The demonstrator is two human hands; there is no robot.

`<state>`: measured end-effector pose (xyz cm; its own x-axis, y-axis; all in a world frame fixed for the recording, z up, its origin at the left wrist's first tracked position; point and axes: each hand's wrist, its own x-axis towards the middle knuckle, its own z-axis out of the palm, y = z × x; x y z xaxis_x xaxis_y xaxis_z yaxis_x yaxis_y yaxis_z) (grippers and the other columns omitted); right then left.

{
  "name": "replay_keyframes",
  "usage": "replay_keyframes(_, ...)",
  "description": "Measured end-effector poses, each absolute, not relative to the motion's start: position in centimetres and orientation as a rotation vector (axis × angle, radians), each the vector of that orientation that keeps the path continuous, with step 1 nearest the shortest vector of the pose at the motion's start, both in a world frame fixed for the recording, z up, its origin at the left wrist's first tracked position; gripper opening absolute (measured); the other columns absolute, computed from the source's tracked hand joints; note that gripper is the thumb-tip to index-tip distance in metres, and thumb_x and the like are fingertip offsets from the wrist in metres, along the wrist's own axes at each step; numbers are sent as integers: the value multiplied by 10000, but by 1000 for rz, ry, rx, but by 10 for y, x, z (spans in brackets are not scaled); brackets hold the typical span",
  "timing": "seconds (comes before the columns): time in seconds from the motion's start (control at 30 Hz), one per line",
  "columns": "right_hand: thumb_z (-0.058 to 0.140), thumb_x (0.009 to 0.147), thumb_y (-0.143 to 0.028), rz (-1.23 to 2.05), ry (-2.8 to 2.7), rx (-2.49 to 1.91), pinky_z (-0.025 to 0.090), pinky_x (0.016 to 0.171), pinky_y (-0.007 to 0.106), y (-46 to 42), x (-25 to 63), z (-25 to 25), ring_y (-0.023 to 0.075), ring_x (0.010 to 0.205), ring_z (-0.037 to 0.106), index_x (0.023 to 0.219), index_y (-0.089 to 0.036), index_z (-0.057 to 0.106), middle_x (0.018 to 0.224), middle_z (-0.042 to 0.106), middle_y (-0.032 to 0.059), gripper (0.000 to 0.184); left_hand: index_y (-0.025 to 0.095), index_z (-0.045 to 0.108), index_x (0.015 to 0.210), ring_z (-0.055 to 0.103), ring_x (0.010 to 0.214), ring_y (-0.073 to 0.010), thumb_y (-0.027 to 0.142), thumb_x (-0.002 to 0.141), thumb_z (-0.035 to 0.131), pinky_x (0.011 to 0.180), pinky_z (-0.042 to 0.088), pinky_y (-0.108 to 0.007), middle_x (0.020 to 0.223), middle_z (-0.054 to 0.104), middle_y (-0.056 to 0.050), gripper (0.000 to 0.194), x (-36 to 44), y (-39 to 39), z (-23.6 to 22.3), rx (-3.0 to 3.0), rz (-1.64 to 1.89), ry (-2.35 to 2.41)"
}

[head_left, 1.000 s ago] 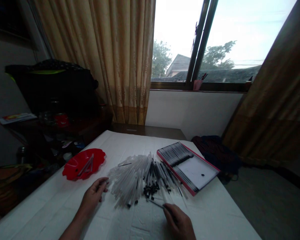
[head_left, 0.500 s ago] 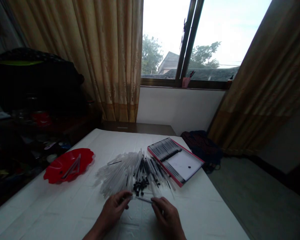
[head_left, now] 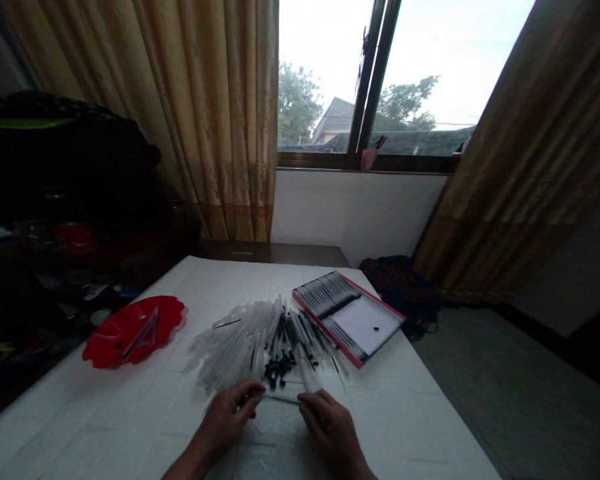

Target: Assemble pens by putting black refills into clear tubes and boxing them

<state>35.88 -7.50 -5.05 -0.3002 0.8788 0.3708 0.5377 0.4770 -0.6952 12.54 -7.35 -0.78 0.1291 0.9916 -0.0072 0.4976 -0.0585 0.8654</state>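
Observation:
Between my two hands, just above the table, runs a thin greyish pen [head_left: 281,399], roughly level. My left hand [head_left: 233,410] pinches its left end with thumb and fingers. The right end sits in the closed fingertips of my right hand [head_left: 327,420]. Whether it is a refill inside a clear barrel is too small to make out. Right beyond my fingers lie small black pen caps [head_left: 279,369] in a heap. Behind them spreads a pile of clear pen barrels [head_left: 230,347], with dark refills [head_left: 297,333] on its right side.
A red-edged box [head_left: 365,327] holds rows of pens and one loose black piece. On the left, a red scalloped plate [head_left: 167,313] carries a clear triangular piece. The white-covered table [head_left: 115,420] has a dark cluttered cabinet [head_left: 145,247] to its left.
My right hand has shifted slightly left, and the gap between the grey piece and my left fingers has closed. The view has turned slightly to the right.

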Motion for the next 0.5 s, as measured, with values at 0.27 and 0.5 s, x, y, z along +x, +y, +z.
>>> replay_keyframes(0.27, 503, 885, -260, 602, -2061, -1163, 482, 665, 226, -72, 363, -52, 168, 735, 656, 1015, -197, 673, 828, 665, 65, 223, 196, 721, 910, 664, 592, -147, 358, 789, 567, 603, 492, -218, 763, 735, -10, 254, 134, -77, -3, 1713, 689, 1414)
replay_keyframes(0.5, 477, 888, -271, 636, -2023, -1167, 465, 633, 223, -71, 363, -46, 160, 680, 640, 902, -184, 704, 744, 652, 59, 243, 182, 724, 878, 653, 594, -138, 322, 787, 552, 583, 485, -204, 734, 712, 0, 240, 141, -76, -7, 1658, 687, 1402)
